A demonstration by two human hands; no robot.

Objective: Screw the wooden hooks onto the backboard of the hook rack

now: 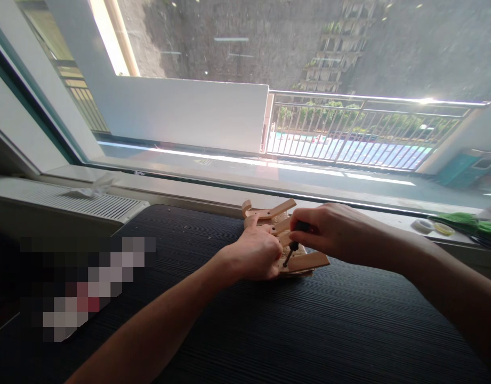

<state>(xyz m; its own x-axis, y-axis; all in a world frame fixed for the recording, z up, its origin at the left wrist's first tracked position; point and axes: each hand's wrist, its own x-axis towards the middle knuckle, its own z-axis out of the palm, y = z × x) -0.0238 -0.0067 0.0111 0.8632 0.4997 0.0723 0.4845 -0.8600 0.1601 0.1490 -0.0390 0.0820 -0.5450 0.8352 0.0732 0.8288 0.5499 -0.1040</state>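
A small assembly of pale wooden strips [309, 262] lies on the dark table, close to its window-side edge. Several strips stick out to the right, and one end at the far left curls up. Some shiny backing shows between the strips. My left hand [257, 250] is closed over the near left side of the assembly, its index finger reaching toward the curled end. In my right hand [329, 229] is a screwdriver [294, 246] with a dark handle. Its shaft slants down, and the tip meets the nearest strip at a dark spot beside my left fingers.
The dark table [237, 330] has some small crumbs. A white vented radiator cover [69, 194] stands at left, with crumpled clear plastic [95, 186] on it. Green cloth [465, 221] and tape rolls [423, 226] lie on the right sill. A large window rises behind the table.
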